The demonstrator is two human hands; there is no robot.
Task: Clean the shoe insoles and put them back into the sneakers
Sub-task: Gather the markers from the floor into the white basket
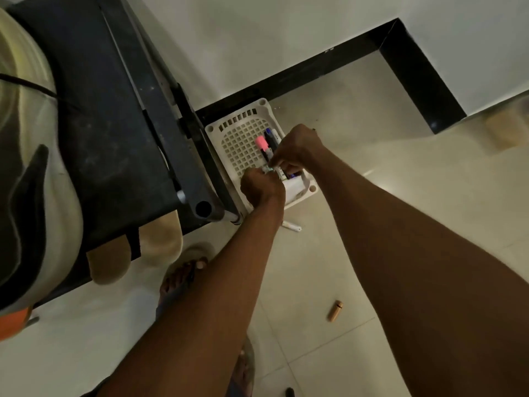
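Note:
Two tan insoles lie side by side at the near edge of the dark table. A white and black shoe-like shape fills the left edge, blurred and very close. Both of my hands reach down into a white perforated basket on the floor. My left hand is curled in a fist at the basket's near end. My right hand pinches a small light-coloured marker-like item that my left hand's fingers also grip. I cannot make out what the item is.
A pink highlighter and dark markers lie in the basket. On the tiled floor are a white stick, a small gold tube and my sandalled foot. A black skirting runs along the white wall.

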